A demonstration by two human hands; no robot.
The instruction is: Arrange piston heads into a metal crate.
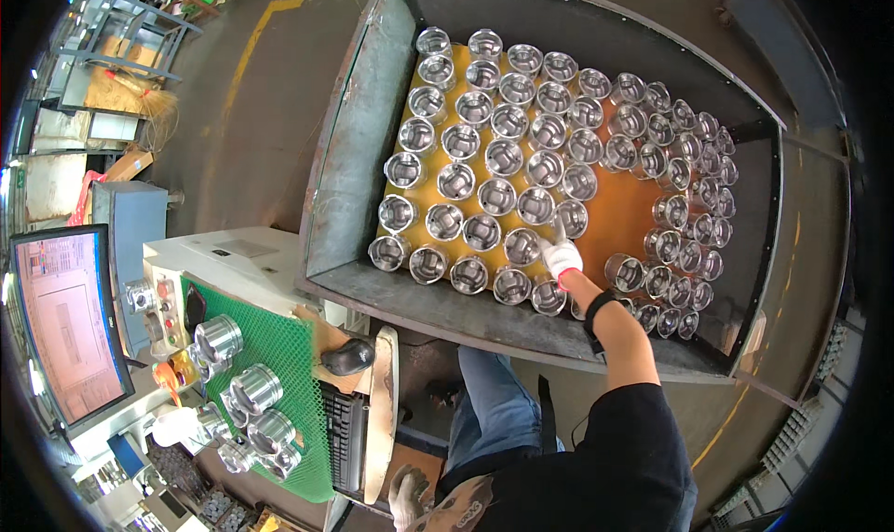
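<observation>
Many shiny metal pistons [503, 156] stand in rows in a large metal bin, hollow ends up. My right hand [562, 254], in a white glove, reaches in from the front. Its fingers are closed at the rim of a piston [572, 217] beside the gap between the left and right groups. The hand partly covers a neighbouring piston [522, 246]. My left hand [407, 497], in a soiled white glove, is low by my lap near the keyboard. How its fingers lie is hard to make out, and I see nothing held in it.
The metal bin's left wall [337, 164] rises beside the rows, above an orange-yellow liner [622, 201]. On the left, more pistons [255, 388] sit on a green mesh mat [312, 420] near a monitor [70, 318], a mouse [347, 356] and a keyboard [344, 439].
</observation>
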